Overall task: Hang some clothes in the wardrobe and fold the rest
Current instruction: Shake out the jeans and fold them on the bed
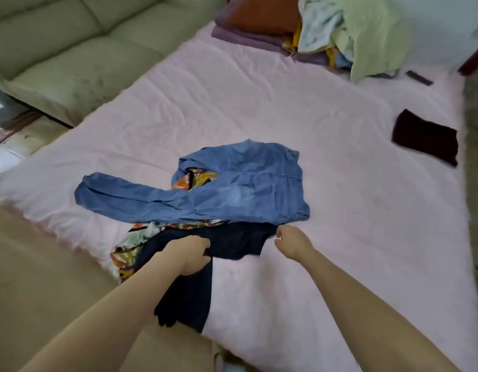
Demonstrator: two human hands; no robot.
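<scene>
A dark navy garment (pixel 232 245) lies at the near edge of the pink bed (pixel 232 108), one part trailing off toward me. My left hand (pixel 190 253) grips this navy garment at its near edge. My right hand (pixel 291 241) hovers with curled fingers just right of the navy cloth, near the hem of the blue jeans (pixel 232 191); whether it pinches anything is unclear. The jeans lie spread across a colourful patterned garment (pixel 125 253) that peeks out beneath them.
A folded dark garment (pixel 425 138) sits at the bed's right side. A pile of mixed clothes (pixel 353 30) and folded purple and orange items (pixel 256 20) fill the far end. A black remote-like object (pixel 419 77) lies near the pile. A pale green sofa (pixel 57 44) stands left.
</scene>
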